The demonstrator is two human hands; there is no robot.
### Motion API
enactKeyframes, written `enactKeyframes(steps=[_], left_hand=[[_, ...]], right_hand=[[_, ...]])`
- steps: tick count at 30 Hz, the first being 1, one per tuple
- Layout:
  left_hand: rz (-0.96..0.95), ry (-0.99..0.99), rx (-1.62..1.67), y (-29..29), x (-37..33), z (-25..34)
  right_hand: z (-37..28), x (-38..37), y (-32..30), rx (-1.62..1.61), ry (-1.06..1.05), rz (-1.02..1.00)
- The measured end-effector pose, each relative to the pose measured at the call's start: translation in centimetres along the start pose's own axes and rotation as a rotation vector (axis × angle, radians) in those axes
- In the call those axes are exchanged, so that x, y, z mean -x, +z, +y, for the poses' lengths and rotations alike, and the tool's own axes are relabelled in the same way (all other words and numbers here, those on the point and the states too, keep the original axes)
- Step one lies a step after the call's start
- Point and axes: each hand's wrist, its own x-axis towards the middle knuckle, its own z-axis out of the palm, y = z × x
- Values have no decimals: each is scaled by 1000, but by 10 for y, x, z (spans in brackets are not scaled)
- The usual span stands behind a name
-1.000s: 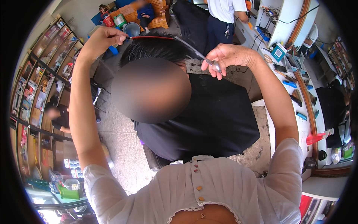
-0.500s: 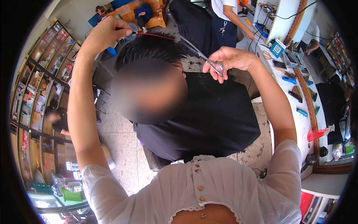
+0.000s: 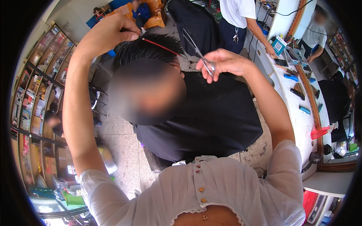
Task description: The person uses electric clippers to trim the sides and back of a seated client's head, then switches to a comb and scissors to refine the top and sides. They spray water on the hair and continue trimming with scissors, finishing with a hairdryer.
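A seated person under a black barber cape [image 3: 211, 116] is in front of me; their short dark hair [image 3: 130, 49] stands up on top. At the upper left my left hand [image 3: 113, 32] is closed on one end of a thin red comb [image 3: 161, 46]. The comb slants down to the right across the hair. On the other side my right hand [image 3: 228, 63] grips silver scissors [image 3: 194, 44] by the handles. The scissor blades are spread and point up and left, just right of the hair and apart from the comb.
A person in a white shirt [image 3: 233, 9] reaches onto the white counter [image 3: 273, 81] along the right, where clippers [image 3: 298, 94] and a red nozzle [image 3: 319, 133] lie. Full shelves [image 3: 41, 94] line the left. Another black-draped chair [image 3: 192, 22] stands behind.
The comb has tipped down to the right, and my left hand has shifted slightly left. My right hand has moved left and the scissor blades have spread. The white-shirted person has moved right along the counter.
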Motion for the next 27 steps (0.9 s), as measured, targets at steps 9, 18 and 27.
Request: enactKeyframes(steps=[9,18,27], left_hand=[[129,-50,-148,9,-14,-6],[-104,-77,137,-9,-9,-30],[62,-186,207,5,-7,-75]], right_hand=[[10,-8,15,108,22,-106],[19,-18,4,-43,30,-32],[-9,-41,-6,181,66,-131]])
